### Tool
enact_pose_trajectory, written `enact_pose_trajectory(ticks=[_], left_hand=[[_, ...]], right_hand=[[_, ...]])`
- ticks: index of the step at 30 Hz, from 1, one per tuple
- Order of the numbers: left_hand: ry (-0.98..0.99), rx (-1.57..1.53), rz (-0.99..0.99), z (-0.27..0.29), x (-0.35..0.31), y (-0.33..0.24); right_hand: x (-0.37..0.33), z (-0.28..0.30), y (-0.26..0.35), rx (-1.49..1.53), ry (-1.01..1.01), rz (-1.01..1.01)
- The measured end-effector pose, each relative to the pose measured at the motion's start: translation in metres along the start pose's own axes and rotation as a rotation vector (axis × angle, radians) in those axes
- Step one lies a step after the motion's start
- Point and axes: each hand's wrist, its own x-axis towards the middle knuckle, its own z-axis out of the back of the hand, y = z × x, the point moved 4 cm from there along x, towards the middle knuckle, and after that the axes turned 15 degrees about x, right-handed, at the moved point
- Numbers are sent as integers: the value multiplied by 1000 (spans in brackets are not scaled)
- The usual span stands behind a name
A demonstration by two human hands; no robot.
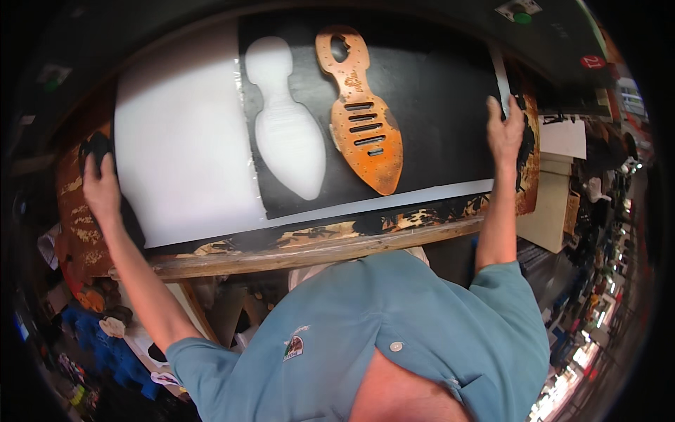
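My left hand [103, 188] rests at the left edge of a worn cutting board [74, 200], its fingers apart over a dark patch. At the far right, my right hand [505, 135] lies on the right edge of a black sheet [443, 112], thumb and fingers spread. An orange, sole-shaped cutting die [383, 151] with slots, small holes and a handle opening lies on this sheet. Left of it is a white sole-shaped area [290, 133] of similar outline, surrounded by black. A white sheet [186, 133] covers the left part of the board.
A dark machine head [422, 15] with a green button [522, 17] overhangs the far side. A wooden rail [316, 252] runs along the board's front, close to my body. Blue crates [105, 341] stand low at the left; boxes [545, 200] stand at the right.
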Motion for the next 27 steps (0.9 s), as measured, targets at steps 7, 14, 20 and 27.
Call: enact_pose_trajectory(ticks=[7, 14, 20, 27], left_hand=[[362, -500, -550, -65, -197, -294], [324, -308, -981, -53, -278, -329], [374, -747, -1020, -14, -303, -290], [154, -417, -783, -33, -293, -283]], right_hand=[[-160, -83, 146, 240, 570, 497], [-131, -72, 132, 669, 640, 219], [-141, -82, 150, 544, 476, 413], [-160, -98, 169, 407, 377, 503]])
